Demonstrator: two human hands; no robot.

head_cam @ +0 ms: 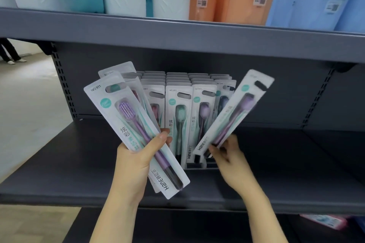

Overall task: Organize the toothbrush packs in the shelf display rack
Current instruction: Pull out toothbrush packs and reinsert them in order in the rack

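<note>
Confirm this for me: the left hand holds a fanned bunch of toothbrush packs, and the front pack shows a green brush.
Not quite. In the head view the left hand does hold a fanned bunch of toothbrush packs, but the front pack shows a purple brush, not a green one.

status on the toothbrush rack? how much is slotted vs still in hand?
Done: the display rack on the grey shelf already holds several rows of upright packs. In hand: the left hand grips a fanned stack of packs, purple one in front; the right hand pinches a single purple pack, tilted, by the rack's right front. Left: slot that pack, then the stack.
</note>
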